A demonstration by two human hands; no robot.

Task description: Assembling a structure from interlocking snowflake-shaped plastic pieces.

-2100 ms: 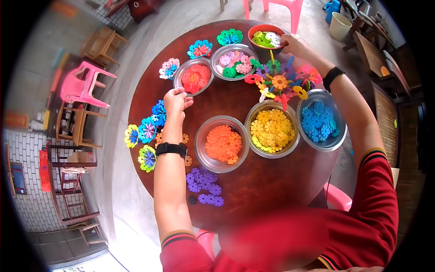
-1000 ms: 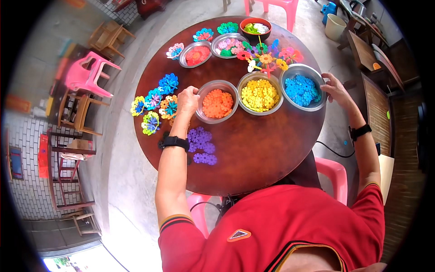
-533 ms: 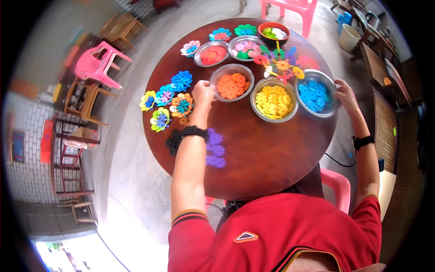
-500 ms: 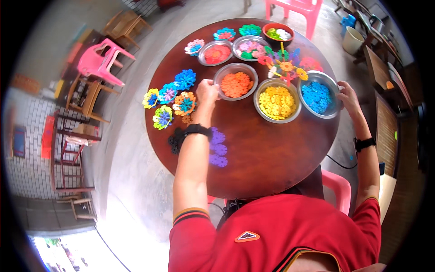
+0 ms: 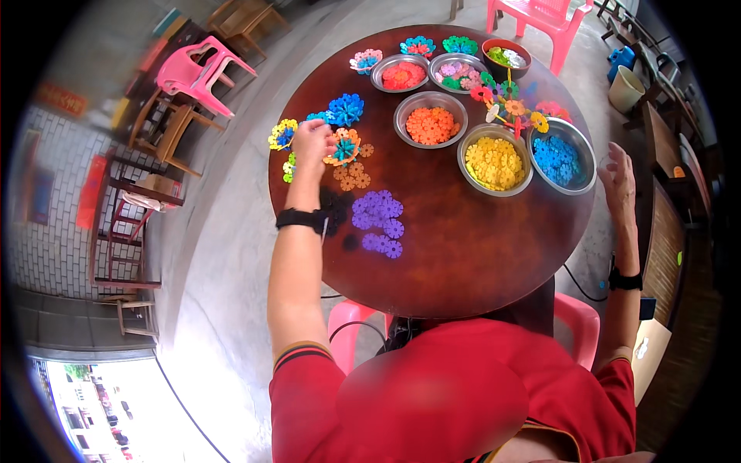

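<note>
Round dark-red table (image 5: 463, 255), person in a red shirt leaning in over the near edge. Pink chair (image 5: 204, 73) stands off to the left

On the table, big stuff first: mixed-colour bunch (image 5: 515, 108) at the far right, behind three metal bowls. Blue bowl (image 5: 586, 158) near the right edge, yellow bowl (image 5: 498, 193) just beside it, orange bowl (image 5: 424, 99) a bit further off, toward the middle. Each is loaded with flat flower-shaped pieces of its own colour

Right hand (image 5: 619, 179): open, fingers loose, off the right side near the blue bowl, holding nothing I can see. Left hand (image 5: 312, 141): fingers curled, over the made-up flowers at the table's left side. Can't tell if it's gripping one or only touching

Flowers around it: blue flower (image 5: 345, 110) beyond, yellow flower (image 5: 282, 135) to the left, orange flower (image 5: 344, 148) right at the fingers

Smallest: purple pieces (image 5: 377, 210) loose, nearer the body, tan pieces (image 5: 355, 177) by the orange flower

My read: current step is left-hand handling among the made-up flowers, right hand idle. A move from here calls for a light fingertip pinch, neighbours unbumped; they'd probably slide easily
</note>
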